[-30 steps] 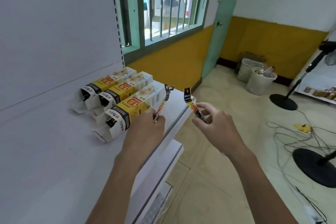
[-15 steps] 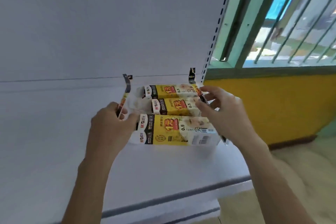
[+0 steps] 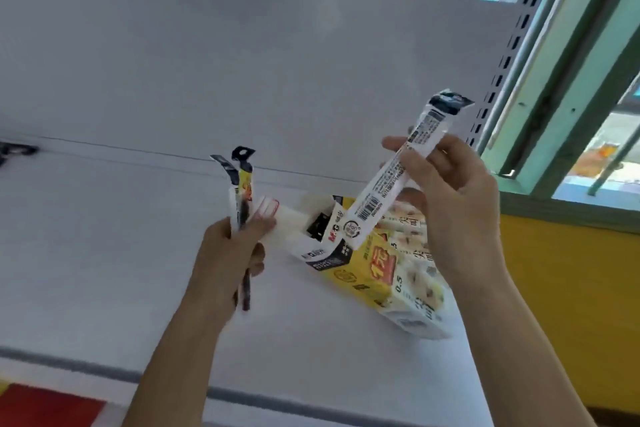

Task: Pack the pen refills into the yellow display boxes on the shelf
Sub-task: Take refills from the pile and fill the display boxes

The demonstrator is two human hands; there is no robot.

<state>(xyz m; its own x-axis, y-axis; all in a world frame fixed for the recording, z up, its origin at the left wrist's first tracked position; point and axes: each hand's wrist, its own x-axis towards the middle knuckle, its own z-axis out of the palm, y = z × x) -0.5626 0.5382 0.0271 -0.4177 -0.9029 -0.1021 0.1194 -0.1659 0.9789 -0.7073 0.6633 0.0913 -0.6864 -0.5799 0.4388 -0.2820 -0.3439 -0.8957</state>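
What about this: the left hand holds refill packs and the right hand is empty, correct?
Not quite. In the head view the right hand is not empty: it holds one white refill pack. The left hand does hold refill packs.

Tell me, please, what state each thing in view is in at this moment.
left hand: grips two refill packets, held upright.
right hand: pinches a white refill packet, tilted, lower end by the box's open end.
nearest yellow display box: lying on the shelf, end flap open.
other boxes: mostly hidden behind the right hand; unclear.
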